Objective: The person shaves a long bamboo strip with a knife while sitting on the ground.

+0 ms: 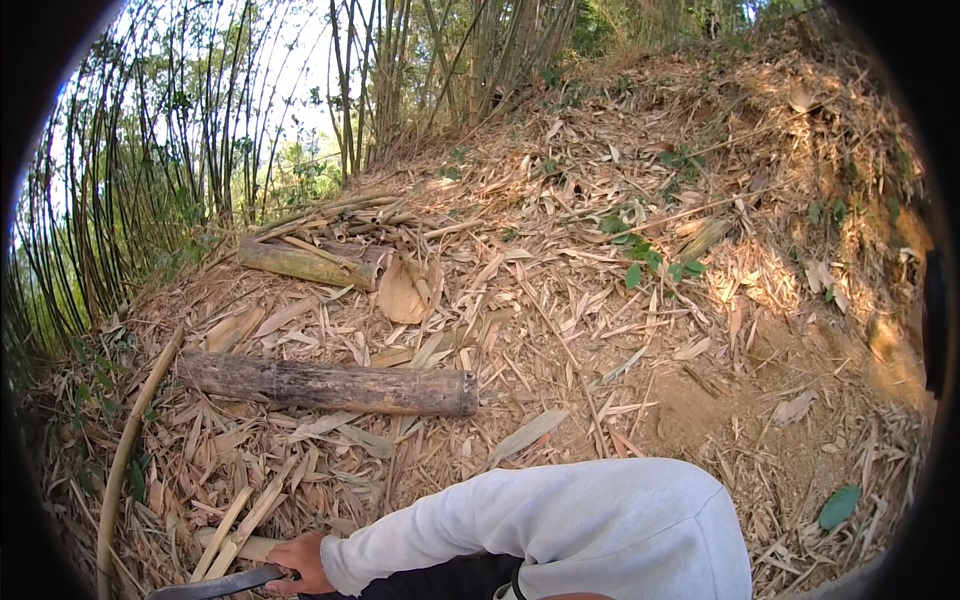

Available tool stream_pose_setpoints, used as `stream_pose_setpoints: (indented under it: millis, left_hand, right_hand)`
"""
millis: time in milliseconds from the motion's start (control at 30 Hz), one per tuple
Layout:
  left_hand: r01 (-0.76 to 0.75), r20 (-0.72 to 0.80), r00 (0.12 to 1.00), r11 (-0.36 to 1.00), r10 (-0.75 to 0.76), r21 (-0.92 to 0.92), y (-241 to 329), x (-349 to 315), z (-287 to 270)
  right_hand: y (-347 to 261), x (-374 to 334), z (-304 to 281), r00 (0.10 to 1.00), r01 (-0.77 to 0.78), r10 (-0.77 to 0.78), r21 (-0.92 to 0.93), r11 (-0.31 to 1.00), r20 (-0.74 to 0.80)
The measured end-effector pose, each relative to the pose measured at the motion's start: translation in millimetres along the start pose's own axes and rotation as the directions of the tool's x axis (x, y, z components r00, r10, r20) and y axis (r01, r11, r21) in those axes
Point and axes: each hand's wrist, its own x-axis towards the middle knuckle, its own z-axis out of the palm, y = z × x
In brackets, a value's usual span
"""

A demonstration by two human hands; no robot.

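Note:
My right arm, in a pale grey sleeve, bends across the bottom of the view toward the left. At its end, my right hand (302, 566) is closed around a knife (218, 584) with a dark, slightly curved blade pointing left. Just beyond the blade, a pale length of split bamboo (252, 546) lies close to my knuckles. Two narrow light bamboo strips (242, 520) slant up from beside it. The lower edge cuts off part of the knife and hand. My left hand does not show.
A thick dark bamboo log (330, 384) lies across the leaf litter ahead. Behind it are a greenish log (300, 262), a broad dry sheath (404, 290) and a cane pile (345, 212). A long curved stick (132, 455) stands left. An earthen bank (860, 210) rises right.

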Motion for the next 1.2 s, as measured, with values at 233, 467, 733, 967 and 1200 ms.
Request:
stream_pose_setpoints:
  millis: [233, 467, 733, 967, 1200]
  left_hand:
    - [-0.044, -0.005, 0.999, 0.997, 0.044, -0.055, -16, -15, -34]
    - [-0.242, -0.139, 0.967, 0.938, 0.213, -0.247, -79, -67, -79]
    - [-0.419, -0.355, 0.878, 0.875, 0.321, -0.245, -56, -112, 32]
    - [-0.449, -0.473, 0.812, 0.884, 0.342, -0.132, -80, -158, 62]
    - [-0.526, -0.635, 0.697, 0.839, 0.333, -0.138, -124, -219, 84]
  right_hand:
    - [4, 1, 17, 1.000, 0.001, 0.001, -0.102, 0.995, 0.014]
    - [1, 18, 13, 0.998, 0.052, -0.055, -0.192, 0.980, -0.013]
    - [12, 9, 39, 0.956, 0.232, -0.246, -0.101, 0.967, -0.159]
    - [5, -10, 25, 0.711, 0.699, -0.684, 0.061, 0.712, -0.166]
    - [-72, -98, 20, 0.540, 0.766, -0.825, 0.308, 0.565, 0.170]
